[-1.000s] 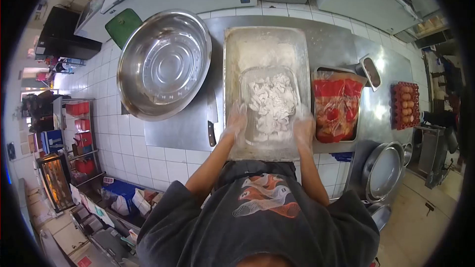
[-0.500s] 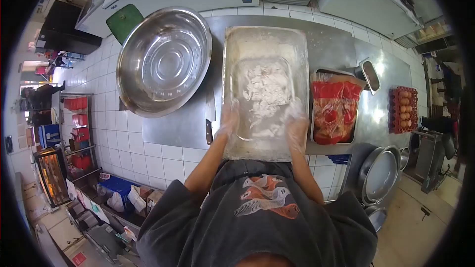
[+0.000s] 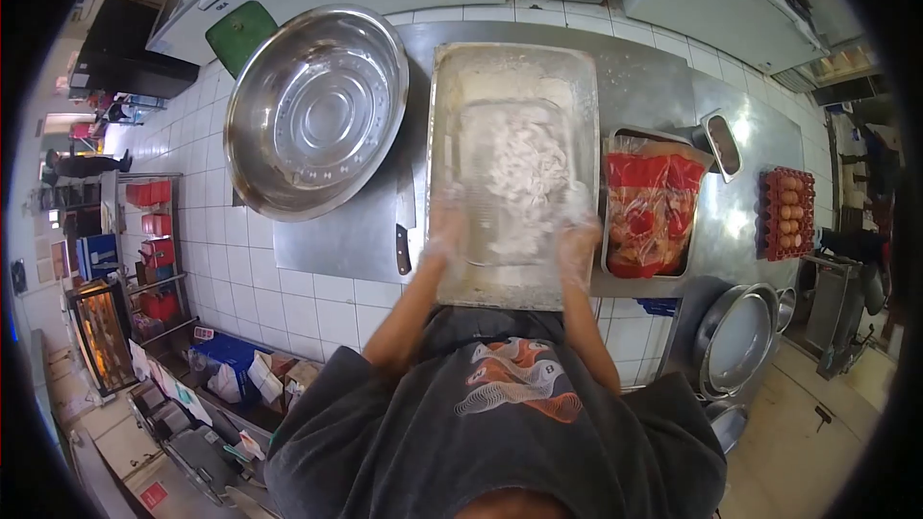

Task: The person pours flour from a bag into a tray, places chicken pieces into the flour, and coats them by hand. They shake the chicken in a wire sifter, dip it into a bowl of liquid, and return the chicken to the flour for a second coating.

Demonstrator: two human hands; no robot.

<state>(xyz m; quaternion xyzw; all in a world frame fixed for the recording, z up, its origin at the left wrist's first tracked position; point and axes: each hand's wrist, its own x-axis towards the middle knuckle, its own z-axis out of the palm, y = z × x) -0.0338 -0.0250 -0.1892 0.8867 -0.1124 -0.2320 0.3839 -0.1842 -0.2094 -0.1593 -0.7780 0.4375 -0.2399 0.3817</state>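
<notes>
Item: our gloved left hand (image 3: 444, 233) and right hand (image 3: 577, 242), each closed on a near corner of the clear basket (image 3: 478, 221) of floured pieces (image 3: 524, 173). We hold it level over the flour tray (image 3: 510, 72), so loose flour likely lands inside.

Bowl (image 3: 317, 111) left of tray (image 3: 512, 62), bag (image 3: 649, 207) right
</notes>
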